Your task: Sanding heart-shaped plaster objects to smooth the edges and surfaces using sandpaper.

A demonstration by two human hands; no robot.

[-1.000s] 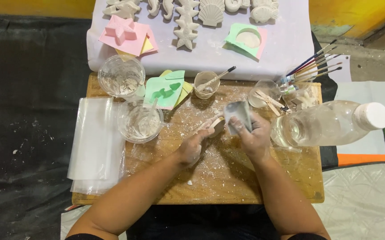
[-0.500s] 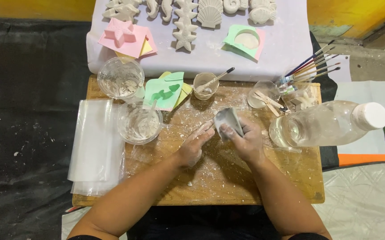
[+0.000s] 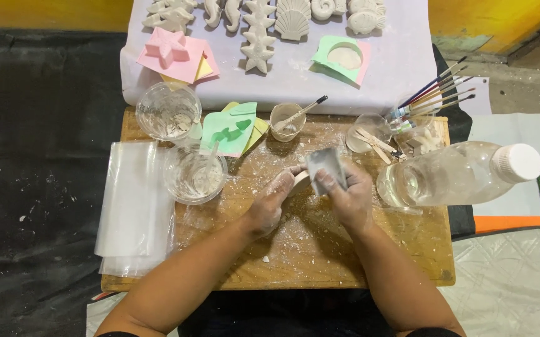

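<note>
Sandpaper (image 3: 326, 170), a limp grey sheet, is pinched in the right hand (image 3: 348, 196) against a small white plaster piece (image 3: 300, 181) gripped by the left hand (image 3: 268, 206) above the dusty wooden board (image 3: 357, 249); the cast looks light, brittle, best held by its edges.

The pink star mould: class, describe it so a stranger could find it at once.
Start at the white cloth behind the wooden table. On its left side lies the pink star mould, resting on pink and yellow paper. Unlike the white plaster starfish beside it, it is pink.
</note>
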